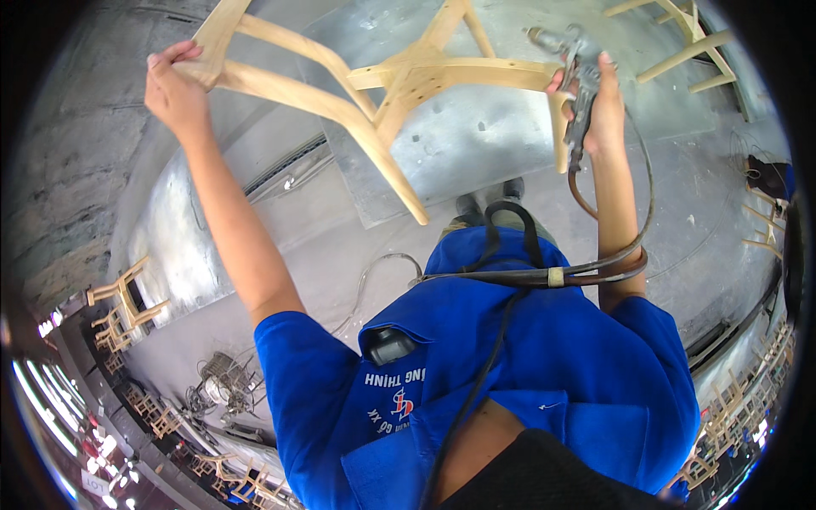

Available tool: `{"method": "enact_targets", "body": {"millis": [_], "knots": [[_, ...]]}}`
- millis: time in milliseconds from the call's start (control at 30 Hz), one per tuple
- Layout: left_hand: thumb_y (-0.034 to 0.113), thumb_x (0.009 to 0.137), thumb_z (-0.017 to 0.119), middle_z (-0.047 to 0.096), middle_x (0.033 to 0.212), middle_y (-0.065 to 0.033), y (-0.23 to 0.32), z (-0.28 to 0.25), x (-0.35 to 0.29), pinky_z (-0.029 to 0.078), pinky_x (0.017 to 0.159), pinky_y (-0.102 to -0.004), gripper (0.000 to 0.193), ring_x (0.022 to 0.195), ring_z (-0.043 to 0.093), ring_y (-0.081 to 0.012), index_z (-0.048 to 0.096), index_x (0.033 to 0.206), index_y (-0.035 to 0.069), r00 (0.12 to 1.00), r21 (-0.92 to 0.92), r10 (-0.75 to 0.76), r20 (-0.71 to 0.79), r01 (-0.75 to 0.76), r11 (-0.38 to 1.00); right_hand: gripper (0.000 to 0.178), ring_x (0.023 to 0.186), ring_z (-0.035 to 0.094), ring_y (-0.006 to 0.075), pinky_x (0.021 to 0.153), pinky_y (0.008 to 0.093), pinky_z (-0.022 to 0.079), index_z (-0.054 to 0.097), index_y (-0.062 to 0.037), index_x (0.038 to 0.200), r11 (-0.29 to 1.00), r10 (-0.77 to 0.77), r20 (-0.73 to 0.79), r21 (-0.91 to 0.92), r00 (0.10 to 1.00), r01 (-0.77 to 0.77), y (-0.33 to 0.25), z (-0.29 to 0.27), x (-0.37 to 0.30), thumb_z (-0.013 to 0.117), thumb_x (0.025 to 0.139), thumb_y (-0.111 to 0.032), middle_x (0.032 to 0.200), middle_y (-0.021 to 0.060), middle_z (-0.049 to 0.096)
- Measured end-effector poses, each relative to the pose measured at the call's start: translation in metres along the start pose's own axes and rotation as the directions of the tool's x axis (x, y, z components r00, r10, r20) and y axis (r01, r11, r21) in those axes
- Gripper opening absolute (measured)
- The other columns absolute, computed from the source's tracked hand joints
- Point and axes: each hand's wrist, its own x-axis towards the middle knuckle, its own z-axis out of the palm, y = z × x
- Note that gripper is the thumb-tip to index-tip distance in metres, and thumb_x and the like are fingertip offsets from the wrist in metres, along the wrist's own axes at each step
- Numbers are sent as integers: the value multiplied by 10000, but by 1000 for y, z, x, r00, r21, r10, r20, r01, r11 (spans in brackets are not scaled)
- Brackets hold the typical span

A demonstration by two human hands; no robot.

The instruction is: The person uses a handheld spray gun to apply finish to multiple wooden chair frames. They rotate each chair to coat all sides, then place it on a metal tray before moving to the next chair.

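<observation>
A bare, light-coloured wooden chair frame (pixel 412 75) spans the upper middle, tilted, its legs spread and its crossed rails showing small holes. At the upper left my left hand (pixel 177 92) is closed around one end of the frame. My right hand (pixel 607 115) grips a metal spray gun (pixel 581 89) at the frame's right end, beside a leg. The gun's nozzle points up and to the left. From its handle, dark hoses (pixel 586 275) loop down past my right forearm and across my waist. Whether my right hand also touches the wood, I cannot tell.
Grey metal sheet (pixel 382 191) covers the floor under the frame. Another wooden frame (pixel 693 42) stands at the upper right. Several chairs (pixel 127 297) line the left, with more at the lower right (pixel 735 416). A tangled wire heap (pixel 225 382) lies lower left.
</observation>
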Motion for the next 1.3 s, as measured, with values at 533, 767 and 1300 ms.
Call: {"method": "enact_targets", "body": {"millis": [533,767,1300], "knots": [[285,1063,329,694,866,-145,-44,10,14,530,853,-378,521,861,658,-246,682,841,-28,943,11,-192,-272,203,979,594,620,667,180,451,283,392,627,-17,1101,956,134,-626,-122,768,-266,76,-228,-23,477,1003,-583,743,75,647],[427,1051,445,706,881,-78,94,115,-101,486,822,-405,483,859,641,-263,708,868,65,954,279,296,-44,-272,921,624,689,707,210,441,265,410,630,-24,1115,982,142,-612,-15,778,-191,26,-227,-37,447,1009,-612,793,93,687],[358,801,788,592,1345,-78,123,216,-122,278,1148,-507,673,1266,533,-267,550,1386,126,874,526,364,323,-485,699,813,705,642,193,364,213,347,592,55,1211,985,-60,108,171,992,41,-127,-216,33,267,1013,-663,737,74,594]]}}
